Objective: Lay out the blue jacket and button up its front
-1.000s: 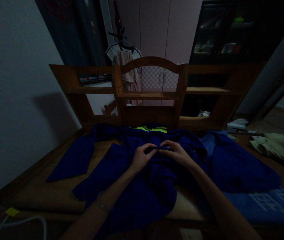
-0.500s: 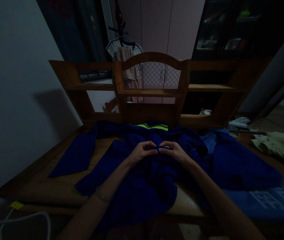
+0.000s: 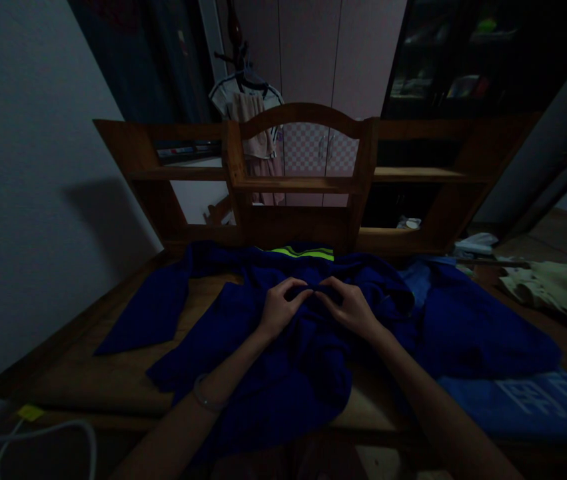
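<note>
Can count one left hand (image 3: 278,310), one right hand (image 3: 350,310), one bracelet (image 3: 204,395), one wooden shelf unit (image 3: 298,220), one coat stand (image 3: 234,32), one yellow tag (image 3: 30,413), two cupboard handles (image 3: 321,147), one white-lettered blue sheet (image 3: 480,403), and at least one dark blue garment (image 3: 308,367).

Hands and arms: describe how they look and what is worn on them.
The left hand and right hand wear no gloves. No sleeve shows on the left arm or right arm. A thin, pale, rounded bangle circles the left arm; none shows on the right. Its material is too dim to tell.
</note>
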A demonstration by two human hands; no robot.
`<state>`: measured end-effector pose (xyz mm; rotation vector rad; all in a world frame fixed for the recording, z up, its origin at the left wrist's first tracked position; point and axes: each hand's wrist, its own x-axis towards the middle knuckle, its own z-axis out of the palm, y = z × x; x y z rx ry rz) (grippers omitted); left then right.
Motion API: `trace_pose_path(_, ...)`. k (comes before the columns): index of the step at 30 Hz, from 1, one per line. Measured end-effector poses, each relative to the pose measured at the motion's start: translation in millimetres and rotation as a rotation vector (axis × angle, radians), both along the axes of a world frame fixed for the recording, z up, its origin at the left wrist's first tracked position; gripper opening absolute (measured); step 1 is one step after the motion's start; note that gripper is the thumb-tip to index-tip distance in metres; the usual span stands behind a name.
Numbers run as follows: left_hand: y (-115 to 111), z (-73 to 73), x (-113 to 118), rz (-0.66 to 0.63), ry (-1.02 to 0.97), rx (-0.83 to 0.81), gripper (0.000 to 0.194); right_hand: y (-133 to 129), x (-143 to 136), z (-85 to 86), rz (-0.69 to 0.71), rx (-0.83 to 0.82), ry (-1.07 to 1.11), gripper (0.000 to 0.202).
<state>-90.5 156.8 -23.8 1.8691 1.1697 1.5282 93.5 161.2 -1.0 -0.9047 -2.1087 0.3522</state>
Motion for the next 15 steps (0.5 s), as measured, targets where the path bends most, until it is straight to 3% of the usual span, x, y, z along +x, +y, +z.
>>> trace_pose_path(4, -4, 3.3, 2, 0.003, 0.026, 0.055, 0.019, -1, -1, 0.5, 0.003, 0.026, -0.064, 0.018)
trace_pose_path(10, 6, -2.2, -5, -0.182, -0.056, -0.131, 0.028, -5, 0, 7.5, 0.037, -0.058, -0.059, 0.018)
trace_pose_path(15, 12, -6.8, -8, -0.212, -0.081, -0.218, 0.037, 1, 1, 2.7, -0.001, -0.213, 0.059, 0.026)
